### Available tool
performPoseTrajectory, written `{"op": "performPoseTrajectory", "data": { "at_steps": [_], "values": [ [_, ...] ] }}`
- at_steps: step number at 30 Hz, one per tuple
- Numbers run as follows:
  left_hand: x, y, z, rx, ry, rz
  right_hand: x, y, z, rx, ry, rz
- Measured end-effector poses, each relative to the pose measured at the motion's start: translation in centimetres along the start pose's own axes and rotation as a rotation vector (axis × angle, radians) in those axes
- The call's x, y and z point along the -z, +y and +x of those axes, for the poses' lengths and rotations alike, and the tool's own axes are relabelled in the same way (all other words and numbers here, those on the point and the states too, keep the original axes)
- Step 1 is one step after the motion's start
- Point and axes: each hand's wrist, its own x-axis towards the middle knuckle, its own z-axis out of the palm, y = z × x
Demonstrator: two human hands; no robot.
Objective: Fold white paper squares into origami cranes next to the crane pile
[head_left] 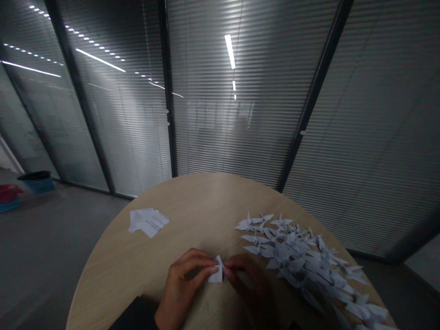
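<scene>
A small folded piece of white paper (216,275) is held between my two hands above the near middle of the table. My left hand (187,279) pinches its left side between thumb and fingers. On the other side, my right hand (249,279) grips the paper's right edge with thumb and forefinger. The paper has a pointed top and a straight lower edge. To the right of my right hand lies a large heap of white folded paper cranes (295,256), the nearest ones close to that hand.
The round wooden table (206,201) fills the lower middle. Some printed paper sheets (149,221) lie in a loose stack at its left. A glass wall with blinds (233,137) stands behind. On the floor at far left are a blue bin (37,184) and a red one (9,193).
</scene>
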Motion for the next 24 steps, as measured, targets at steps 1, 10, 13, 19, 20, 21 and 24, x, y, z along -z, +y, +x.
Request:
{"op": "performPoseTrajectory", "data": {
  "at_steps": [1,10,13,19,20,21,24],
  "values": [
    [0.0,0.1,0.0,0.015,-0.024,-0.014,-0.1,-0.1,-0.1,-0.018,-0.012,0.005],
    [-0.2,0.5,0.0,0.191,-0.118,0.05,-0.7,0.1,-0.6,-0.12,-0.079,0.024],
    [-0.2,0.5,-0.2,0.218,-0.169,0.044,-0.8,0.1,-0.4,-0.178,-0.09,0.092],
    [-0.5,0.1,-0.5,0.139,-0.225,0.103,-1.0,1.0,-0.1,-0.247,-0.004,0.232],
    [-0.5,0.0,-0.5,0.129,-0.23,0.125,-1.0,1.2,-0.2,-0.253,-0.004,0.24],
    [-0.6,-0.2,-0.5,0.117,-0.233,0.142,-1.0,1.3,-0.2,-0.26,-0.009,0.242],
    [-0.7,-0.4,-0.5,0.09,-0.245,0.163,-0.9,1.2,-0.2,-0.268,-0.038,0.238]
  ]
}}
